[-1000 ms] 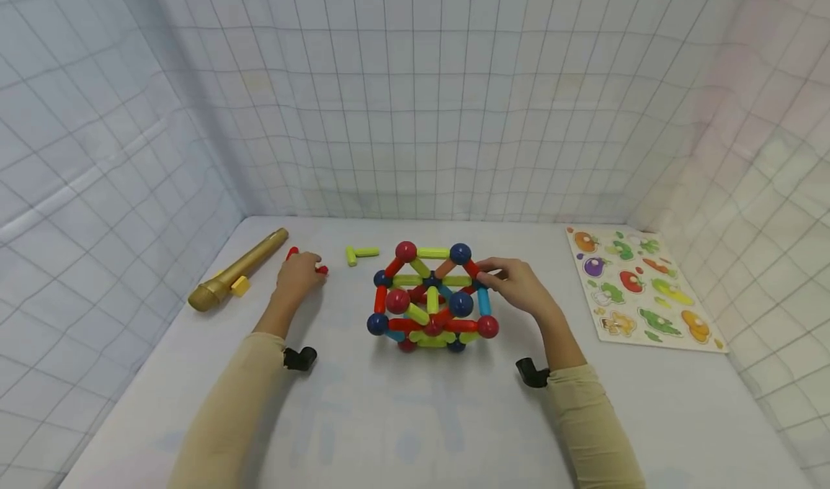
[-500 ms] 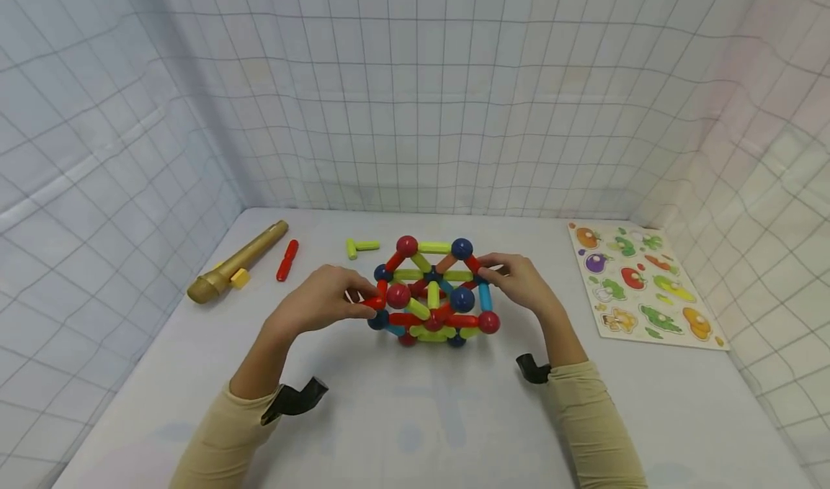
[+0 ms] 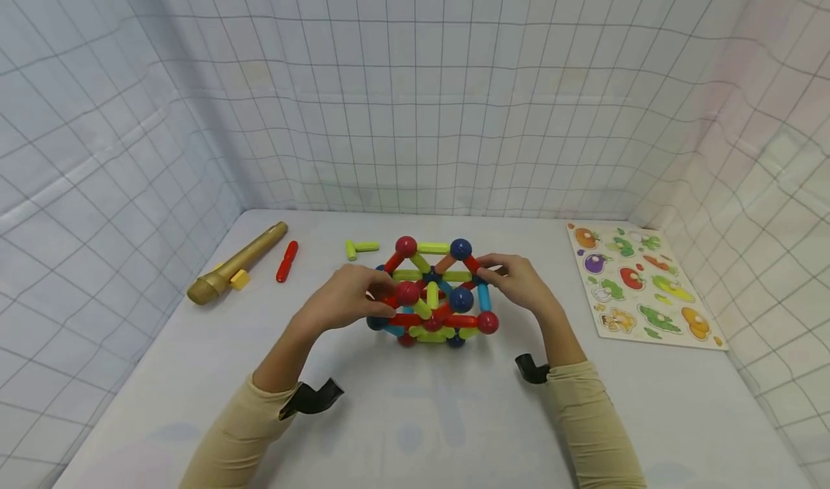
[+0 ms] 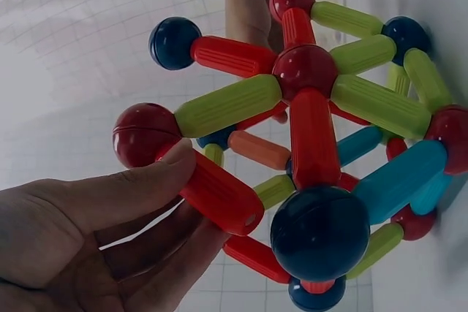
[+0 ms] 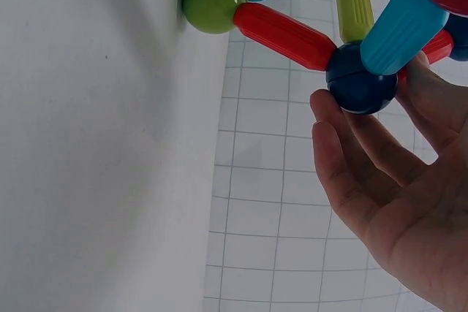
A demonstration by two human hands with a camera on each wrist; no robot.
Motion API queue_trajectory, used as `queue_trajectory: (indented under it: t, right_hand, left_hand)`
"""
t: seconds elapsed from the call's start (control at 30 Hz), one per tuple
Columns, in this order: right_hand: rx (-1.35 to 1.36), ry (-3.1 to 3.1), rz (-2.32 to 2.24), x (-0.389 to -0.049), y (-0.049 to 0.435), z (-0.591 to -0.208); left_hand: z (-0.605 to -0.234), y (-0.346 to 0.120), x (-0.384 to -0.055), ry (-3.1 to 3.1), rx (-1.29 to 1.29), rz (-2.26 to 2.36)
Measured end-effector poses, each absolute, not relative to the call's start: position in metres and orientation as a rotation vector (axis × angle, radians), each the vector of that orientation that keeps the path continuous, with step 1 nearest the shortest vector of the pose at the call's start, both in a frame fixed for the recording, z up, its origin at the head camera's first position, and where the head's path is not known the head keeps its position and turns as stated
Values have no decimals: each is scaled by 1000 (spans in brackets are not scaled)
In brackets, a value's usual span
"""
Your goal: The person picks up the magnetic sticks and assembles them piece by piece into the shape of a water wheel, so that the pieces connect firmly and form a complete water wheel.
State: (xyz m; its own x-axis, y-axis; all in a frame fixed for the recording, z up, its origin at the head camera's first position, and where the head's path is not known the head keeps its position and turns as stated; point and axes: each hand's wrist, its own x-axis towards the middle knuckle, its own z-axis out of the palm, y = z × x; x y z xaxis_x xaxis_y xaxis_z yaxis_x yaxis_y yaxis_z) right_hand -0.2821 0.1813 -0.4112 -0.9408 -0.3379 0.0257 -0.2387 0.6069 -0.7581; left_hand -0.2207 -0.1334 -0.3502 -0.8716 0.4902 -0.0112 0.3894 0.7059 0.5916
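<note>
A structure of magnetic rods and balls [image 3: 432, 296] stands on the white table in the head view. At its left side, my left hand [image 3: 344, 298] pinches a red magnetic rod [image 4: 228, 196] between thumb and fingers. In the left wrist view one end of that rod meets a dark red ball [image 4: 140, 134], partly behind the thumb. The other end points toward a large blue ball [image 4: 320, 233], with a small gap visible. My right hand [image 3: 516, 285] grips the structure's right side; in the right wrist view its fingers curl about a blue ball [image 5: 360, 84].
A loose red piece [image 3: 287, 261] and green rods [image 3: 366, 246] lie behind and left of the structure. Farther left are a gold toy microphone [image 3: 240, 262] and a yellow block [image 3: 240, 279]. A vegetable puzzle board [image 3: 642, 284] lies at right. Grid-patterned walls enclose the table.
My left hand has come from the red pieces at the left over to the structure with a red rod. The front-left red ball has shifted slightly right and up. My right hand stays put.
</note>
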Motion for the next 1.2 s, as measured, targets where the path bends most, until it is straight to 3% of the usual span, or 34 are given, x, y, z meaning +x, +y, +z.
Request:
queue_trajectory:
  t: [0.6,0.73,0.97,1.2]
  right_hand:
    - [-453,2713,-1258,-282,185,-407]
    - [-466,2707,-1256,-281,185,-411]
    - [-475,2705,-1237,-278,182,-413]
    - [-483,2713,-1237,-281,181,-410]
  left_hand:
    - [-354,-146,-234,2753,649,884]
    - [-375,-182,-260,2967,367,814]
    - [-443,-241,-308,3153,-301,573]
    - [-462,-255,-323,3097,-319,482]
